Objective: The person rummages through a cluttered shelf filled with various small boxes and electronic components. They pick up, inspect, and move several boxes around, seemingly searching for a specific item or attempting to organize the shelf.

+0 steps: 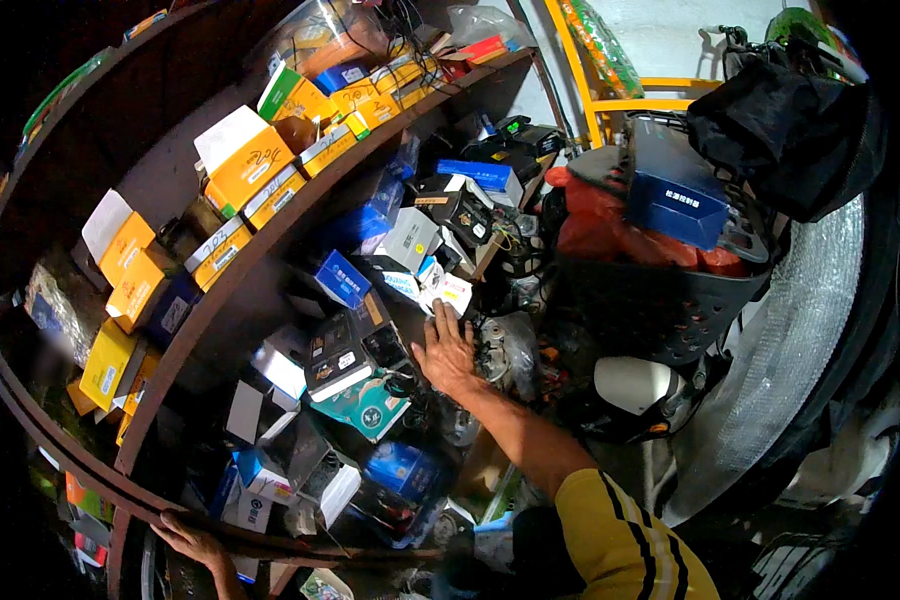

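My right hand reaches into the middle of a cluttered shelf, its fingers spread. The fingertips are at a small white box with red print; I cannot tell whether they press on it. Beside the hand lie a dark box, a teal box and a blue box. Just right of my wrist is a clear plastic bag among metal parts. At the lower left, my left hand rests on the brown shelf edge, fingers stretched out and holding nothing.
Yellow boxes line the upper shelf behind a curved brown board. At right stands a black basket with red bags and a dark blue box. A white-and-black rounded thing and a bubble-wrap roll are nearby.
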`<state>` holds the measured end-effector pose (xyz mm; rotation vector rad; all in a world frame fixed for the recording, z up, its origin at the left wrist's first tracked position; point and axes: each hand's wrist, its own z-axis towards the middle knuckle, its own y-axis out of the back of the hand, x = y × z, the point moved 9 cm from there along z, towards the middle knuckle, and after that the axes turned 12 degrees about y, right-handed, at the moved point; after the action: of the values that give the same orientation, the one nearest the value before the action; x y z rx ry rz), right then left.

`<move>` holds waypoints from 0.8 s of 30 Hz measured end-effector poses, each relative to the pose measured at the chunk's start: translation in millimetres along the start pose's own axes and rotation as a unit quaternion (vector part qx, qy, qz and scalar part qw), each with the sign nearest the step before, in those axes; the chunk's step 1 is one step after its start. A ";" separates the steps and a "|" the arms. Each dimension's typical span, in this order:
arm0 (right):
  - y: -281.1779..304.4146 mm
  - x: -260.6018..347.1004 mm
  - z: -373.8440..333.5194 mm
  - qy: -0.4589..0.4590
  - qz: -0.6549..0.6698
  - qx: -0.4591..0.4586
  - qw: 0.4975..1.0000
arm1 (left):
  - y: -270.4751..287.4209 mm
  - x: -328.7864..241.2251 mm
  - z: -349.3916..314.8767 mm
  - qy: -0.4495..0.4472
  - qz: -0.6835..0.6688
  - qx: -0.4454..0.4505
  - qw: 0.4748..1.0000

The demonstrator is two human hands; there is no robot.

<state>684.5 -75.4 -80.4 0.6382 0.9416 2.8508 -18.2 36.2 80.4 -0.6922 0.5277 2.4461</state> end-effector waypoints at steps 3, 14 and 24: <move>3.2 -11.6 -4.8 0.002 -0.006 0.002 1.000 | 0.6 -25.3 -26.7 0.042 -0.044 -0.015 0.998; -2.6 -0.5 0.7 -0.009 -0.011 0.001 1.000 | 10.7 -44.5 -13.0 0.053 -0.166 -0.012 0.985; -0.8 1.6 -0.1 0.001 -0.021 0.019 1.000 | 15.5 -86.0 -26.8 0.072 -0.157 0.004 0.985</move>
<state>682.9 -74.5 -80.4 0.6107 1.0011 2.8035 44.6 -22.5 111.6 -0.8809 0.4454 2.1105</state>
